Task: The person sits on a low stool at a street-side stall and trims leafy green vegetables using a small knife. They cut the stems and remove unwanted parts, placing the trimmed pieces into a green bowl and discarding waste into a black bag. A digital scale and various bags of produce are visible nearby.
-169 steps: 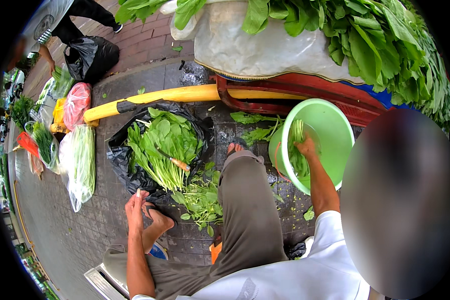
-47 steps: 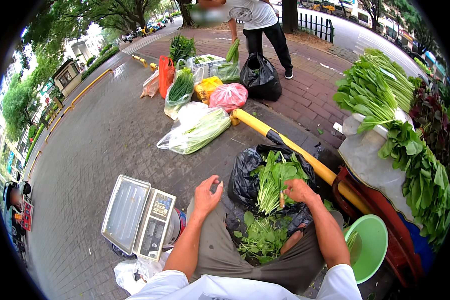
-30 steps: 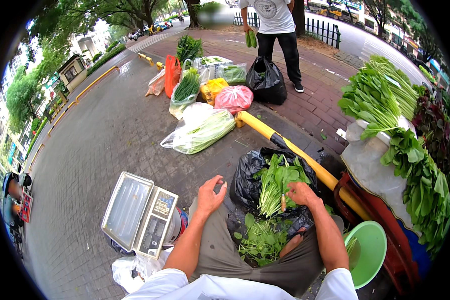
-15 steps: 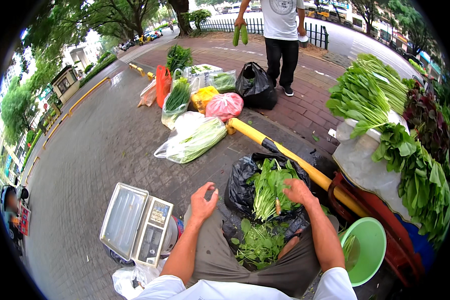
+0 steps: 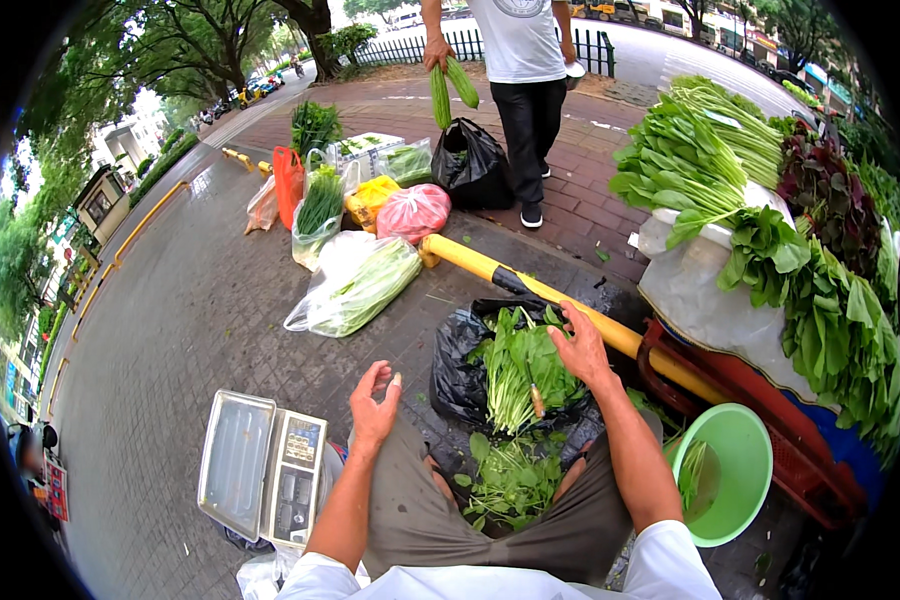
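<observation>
Both of my hands are raised with nothing in them. My left hand hovers over my left knee, fingers loosely apart, a pale covering on one fingertip. My right hand has its fingers spread above the right side of a black plastic bag. Inside that bag rests a heap of leafy greens with pale stems. A small wooden handle, perhaps a knife's, lies on the stems; its blade is hard to make out. Loose trimmed leaves are piled on the ground between my feet.
A scale stands at my left, a green bucket at my right. A yellow barrier pole crosses ahead, with bagged vegetables beyond. Stacked greens fill the right. A person ahead carries long green gourds.
My right hand has lifted off the greens and opened. My left hand stays raised and empty. The person ahead has stepped closer with the gourds, and my view has shifted slightly.
</observation>
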`<state>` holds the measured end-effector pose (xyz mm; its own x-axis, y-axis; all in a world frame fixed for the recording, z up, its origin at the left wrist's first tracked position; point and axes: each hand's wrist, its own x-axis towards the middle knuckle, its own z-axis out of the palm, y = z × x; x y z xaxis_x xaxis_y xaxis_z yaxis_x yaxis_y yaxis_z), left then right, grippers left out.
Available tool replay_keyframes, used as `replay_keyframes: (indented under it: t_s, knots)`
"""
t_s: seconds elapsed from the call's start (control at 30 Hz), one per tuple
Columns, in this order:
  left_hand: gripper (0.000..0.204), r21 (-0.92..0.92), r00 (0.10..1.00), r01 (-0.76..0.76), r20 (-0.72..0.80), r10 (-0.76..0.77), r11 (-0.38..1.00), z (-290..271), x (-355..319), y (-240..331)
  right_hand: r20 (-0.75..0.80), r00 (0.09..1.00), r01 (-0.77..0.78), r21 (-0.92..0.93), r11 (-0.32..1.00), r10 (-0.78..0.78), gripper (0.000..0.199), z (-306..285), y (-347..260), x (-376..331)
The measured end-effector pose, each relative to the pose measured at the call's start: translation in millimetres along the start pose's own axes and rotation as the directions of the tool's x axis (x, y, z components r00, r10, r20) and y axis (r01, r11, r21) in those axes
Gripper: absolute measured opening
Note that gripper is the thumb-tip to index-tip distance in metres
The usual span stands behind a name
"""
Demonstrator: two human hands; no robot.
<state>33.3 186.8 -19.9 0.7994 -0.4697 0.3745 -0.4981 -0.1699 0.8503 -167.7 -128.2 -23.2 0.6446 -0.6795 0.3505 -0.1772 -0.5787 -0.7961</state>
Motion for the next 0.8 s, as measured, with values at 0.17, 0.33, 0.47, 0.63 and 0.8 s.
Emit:
replay_keyframes:
  t_s: [0.17, 0.33, 0.47, 0.63, 0.8]
  knots:
    - [0.036, -0.033, 1.0, 0.021, 0.022, -0.02, 0.999, 8, 5, 8, -0.03, 1.0, 0.008, -0.015, 1.0, -0.009, 0.059, 0, -1, 2]
    - [0.043, -0.156, 0.998, 0.052, 0.039, -0.047, 0.986, 31, 17, 10, -0.078, 0.996, -0.04, 0.022, 0.999, 0.041, 0.06, 3, -2, 4]
    - [0.051, -0.119, 0.998, 0.033, 0.057, -0.026, 0.992, 42, 33, 23, -0.102, 0.99, -0.09, 0.081, 0.993, 0.098, 0.06, 0, -11, 5]
    - [0.072, -0.058, 0.997, 0.013, 0.076, -0.008, 0.998, 55, 66, 49, -0.114, 0.984, -0.114, 0.165, 0.98, 0.133, 0.062, -1, -10, 17]
    - [0.085, -0.026, 0.996, -0.088, 0.027, 0.088, 0.996, 63, 111, 84, -0.132, 0.988, -0.021, 0.405, 0.914, 0.081, 0.074, 0, -41, 68]
